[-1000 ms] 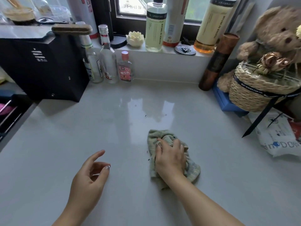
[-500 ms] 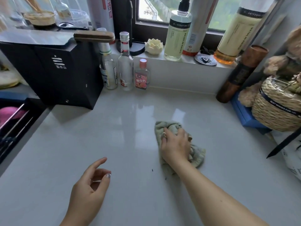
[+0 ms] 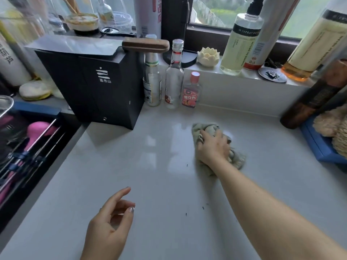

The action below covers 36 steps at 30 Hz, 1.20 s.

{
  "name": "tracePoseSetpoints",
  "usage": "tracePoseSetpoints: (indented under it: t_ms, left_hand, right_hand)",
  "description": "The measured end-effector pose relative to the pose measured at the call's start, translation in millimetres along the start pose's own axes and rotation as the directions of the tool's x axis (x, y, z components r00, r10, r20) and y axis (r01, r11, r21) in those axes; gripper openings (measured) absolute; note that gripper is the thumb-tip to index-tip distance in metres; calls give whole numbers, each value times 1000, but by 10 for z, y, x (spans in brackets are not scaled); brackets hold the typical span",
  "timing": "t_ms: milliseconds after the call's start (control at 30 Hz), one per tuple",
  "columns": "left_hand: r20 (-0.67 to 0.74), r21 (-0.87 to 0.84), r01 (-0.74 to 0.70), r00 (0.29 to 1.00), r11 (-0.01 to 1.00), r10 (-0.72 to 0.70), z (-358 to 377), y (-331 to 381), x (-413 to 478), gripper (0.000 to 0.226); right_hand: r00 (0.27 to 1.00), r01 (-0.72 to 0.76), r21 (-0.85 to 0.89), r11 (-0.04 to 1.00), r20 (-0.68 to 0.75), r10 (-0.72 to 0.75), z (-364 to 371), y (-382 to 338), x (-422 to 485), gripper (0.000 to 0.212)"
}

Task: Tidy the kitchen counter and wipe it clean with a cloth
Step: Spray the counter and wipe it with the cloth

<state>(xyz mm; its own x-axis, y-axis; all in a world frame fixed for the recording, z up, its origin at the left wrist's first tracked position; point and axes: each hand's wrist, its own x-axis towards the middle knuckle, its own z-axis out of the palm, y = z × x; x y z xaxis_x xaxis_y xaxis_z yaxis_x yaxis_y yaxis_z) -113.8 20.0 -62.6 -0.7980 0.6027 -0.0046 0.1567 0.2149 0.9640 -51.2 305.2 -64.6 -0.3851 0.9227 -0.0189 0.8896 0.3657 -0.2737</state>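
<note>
Curled over the bunched cloth (image 3: 237, 160), the right hand (image 3: 213, 149) grips it and presses it down on the counter (image 3: 150, 166), at about 1 o'clock from the person. The left hand (image 3: 109, 226) hovers at 7 o'clock, fingers loosely bent and holding nothing.

The step in hand looks like wiping. To do it well, the palm should bear down evenly so the whole pad of cloth drags, not only its front edge. Strokes should overlap and gather the dirt one way. A few dark specks (image 3: 203, 207) lie at about 6 o'clock from the cloth (small, and easy to skip), so the next pass probably ought to sweep back over them. Near the bottles (image 3: 173, 76) at 11 o'clock and the black box (image 3: 97, 87) at 10 o'clock, short careful strokes would avoid knocking anything over.

The cloth is pale grey-green, soft and crumpled. One wad pokes out past the fingertips, and a frayed tail trails from under the wrist. Whether it is damp cannot be told.
</note>
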Motion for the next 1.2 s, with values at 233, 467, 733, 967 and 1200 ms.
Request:
tracePoseSetpoints:
  t_ms: [233,467,733,967,1200]
  left_hand:
    - [102,12,-35,994,999,34,-4,40,89,49]
    - [188,24,-40,982,999,35,-81,-69,87,52]
    - [253,37,-84,965,996,72,-78,-58,61,58]
    - [334,29,-159,932,987,140,144,77,-93,56]
    - [281,98,-188,947,977,154,244,191,-301,42]
  right_hand:
    - [974,183,311,933,70,-215,-123,-105,-649,39]
    - [946,-296,228,928,-63,318,-797,1635,-1322,41]
    - [916,-370,-41,928,-182,357,-170,953,-1710,46]
    - [960,-219,285,933,-105,258,-279,773,-1977,38]
    - [864,-419,342,841,-135,485,-611,1549,-1881,42]
